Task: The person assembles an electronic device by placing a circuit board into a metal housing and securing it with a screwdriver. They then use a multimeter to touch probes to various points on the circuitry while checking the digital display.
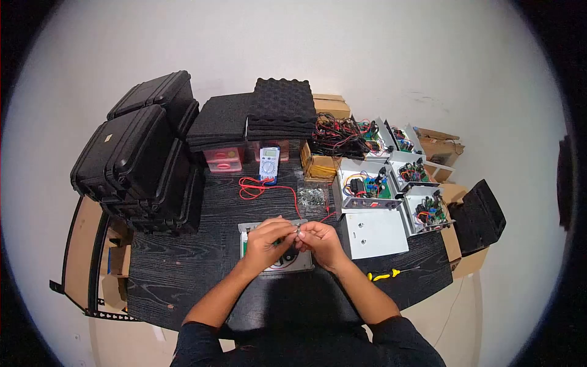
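Just under left hand and right hand lies a chassis; both pinch a tiny part.

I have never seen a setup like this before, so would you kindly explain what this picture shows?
There is no machine at work here: a person uses two bare hands. The single view comes from a camera worn on the head, looking forward and down. The left hand and right hand meet over a grey metal housing, their fingertips around a tiny item, too small to identify. On the dark table also lie a multimeter with red leads, a yellow-handled tool and open units with circuit boards. Black cases are stacked at the left.
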Action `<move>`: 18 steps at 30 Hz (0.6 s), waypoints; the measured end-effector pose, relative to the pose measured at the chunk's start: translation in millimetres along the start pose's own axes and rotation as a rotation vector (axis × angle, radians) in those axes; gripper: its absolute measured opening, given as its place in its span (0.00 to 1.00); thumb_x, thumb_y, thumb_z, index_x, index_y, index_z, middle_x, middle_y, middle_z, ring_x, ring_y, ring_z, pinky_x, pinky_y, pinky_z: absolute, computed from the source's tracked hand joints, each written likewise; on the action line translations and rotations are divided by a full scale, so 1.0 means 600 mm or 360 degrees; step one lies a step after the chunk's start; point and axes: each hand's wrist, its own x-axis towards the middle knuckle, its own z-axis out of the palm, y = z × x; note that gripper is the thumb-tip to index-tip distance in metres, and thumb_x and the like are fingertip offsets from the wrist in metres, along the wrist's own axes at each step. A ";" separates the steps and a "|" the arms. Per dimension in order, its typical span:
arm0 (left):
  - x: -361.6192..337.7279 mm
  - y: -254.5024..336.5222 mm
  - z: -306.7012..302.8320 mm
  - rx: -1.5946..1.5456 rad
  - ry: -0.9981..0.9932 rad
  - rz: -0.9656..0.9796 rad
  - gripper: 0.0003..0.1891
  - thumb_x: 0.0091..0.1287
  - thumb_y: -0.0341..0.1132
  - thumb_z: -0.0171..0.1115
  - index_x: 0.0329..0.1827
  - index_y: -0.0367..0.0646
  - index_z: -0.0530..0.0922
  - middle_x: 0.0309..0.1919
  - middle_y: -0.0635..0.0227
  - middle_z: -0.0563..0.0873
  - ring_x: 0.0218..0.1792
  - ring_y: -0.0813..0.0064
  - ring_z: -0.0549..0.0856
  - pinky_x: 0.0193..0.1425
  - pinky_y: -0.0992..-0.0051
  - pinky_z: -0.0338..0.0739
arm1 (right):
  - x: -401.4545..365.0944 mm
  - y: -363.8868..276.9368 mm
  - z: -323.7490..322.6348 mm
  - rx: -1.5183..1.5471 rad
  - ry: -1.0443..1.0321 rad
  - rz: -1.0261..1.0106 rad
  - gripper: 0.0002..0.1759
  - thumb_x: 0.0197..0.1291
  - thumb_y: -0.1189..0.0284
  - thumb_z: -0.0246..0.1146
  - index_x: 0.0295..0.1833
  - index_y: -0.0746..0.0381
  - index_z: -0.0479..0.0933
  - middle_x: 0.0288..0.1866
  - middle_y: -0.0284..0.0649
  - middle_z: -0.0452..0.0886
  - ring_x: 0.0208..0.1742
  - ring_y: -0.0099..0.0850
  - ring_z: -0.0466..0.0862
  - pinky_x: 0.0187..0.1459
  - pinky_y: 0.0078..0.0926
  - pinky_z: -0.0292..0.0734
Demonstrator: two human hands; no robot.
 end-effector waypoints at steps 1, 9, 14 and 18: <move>-0.002 -0.002 0.001 -0.0001 -0.0009 -0.0010 0.13 0.61 0.22 0.79 0.49 0.38 0.91 0.45 0.57 0.94 0.50 0.57 0.94 0.61 0.59 0.87 | 0.000 0.003 -0.002 0.0018 -0.0006 0.0001 0.08 0.76 0.72 0.69 0.53 0.65 0.83 0.44 0.38 0.90 0.41 0.25 0.89 0.42 0.23 0.85; 0.009 -0.011 -0.016 -0.0030 -0.0287 0.0058 0.15 0.59 0.23 0.81 0.49 0.41 0.90 0.47 0.61 0.94 0.53 0.57 0.92 0.67 0.56 0.84 | -0.003 0.009 -0.009 0.0002 -0.0019 0.0102 0.07 0.77 0.73 0.67 0.53 0.65 0.84 0.43 0.37 0.90 0.41 0.26 0.89 0.43 0.24 0.85; 0.014 -0.007 -0.031 0.0148 -0.0453 0.0026 0.14 0.60 0.28 0.81 0.49 0.43 0.90 0.50 0.64 0.93 0.57 0.59 0.91 0.74 0.50 0.79 | -0.002 0.013 -0.013 -0.0180 -0.0016 0.0157 0.08 0.77 0.71 0.68 0.52 0.65 0.84 0.43 0.36 0.89 0.41 0.25 0.89 0.44 0.24 0.86; 0.006 -0.021 -0.029 0.0243 -0.0561 0.0048 0.13 0.62 0.30 0.79 0.50 0.44 0.90 0.51 0.66 0.93 0.60 0.59 0.89 0.78 0.48 0.76 | 0.005 0.021 -0.024 -0.0326 0.0010 0.0142 0.09 0.78 0.70 0.68 0.53 0.65 0.85 0.43 0.35 0.89 0.40 0.24 0.89 0.44 0.24 0.86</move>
